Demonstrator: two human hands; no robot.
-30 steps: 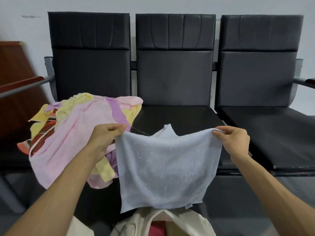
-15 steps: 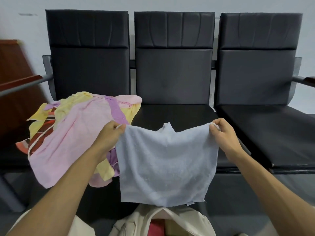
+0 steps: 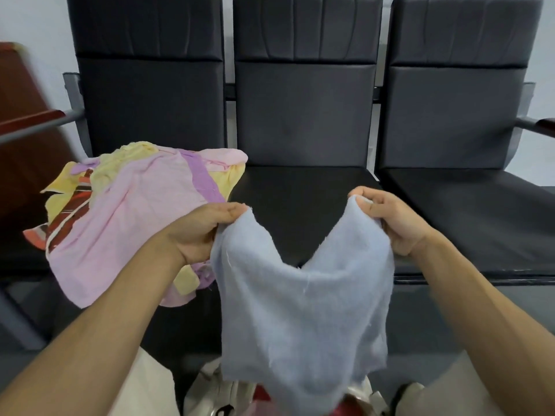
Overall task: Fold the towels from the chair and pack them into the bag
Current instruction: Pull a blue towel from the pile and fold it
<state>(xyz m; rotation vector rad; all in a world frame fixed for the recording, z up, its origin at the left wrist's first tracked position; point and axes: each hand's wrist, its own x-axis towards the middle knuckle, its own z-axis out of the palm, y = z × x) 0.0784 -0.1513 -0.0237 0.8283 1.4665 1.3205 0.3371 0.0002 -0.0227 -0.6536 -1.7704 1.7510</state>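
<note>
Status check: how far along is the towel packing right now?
Done: something red shows inside the bag, though I cannot tell whether it is a towel. In hand: the left hand and right hand pinch the top corners of the blue towel, unfolded, above the bag. Left: a heap of pink, yellow and striped towels on the left chair.

head view | forward and down | close over blue towel (image 3: 303, 310) | chairs (image 3: 303, 115) just ahead

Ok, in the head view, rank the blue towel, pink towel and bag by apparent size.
1. blue towel and pink towel: about alike; the blue one is nearer the camera, so unranked.
2. bag: smallest, mostly hidden behind the blue towel.
</note>
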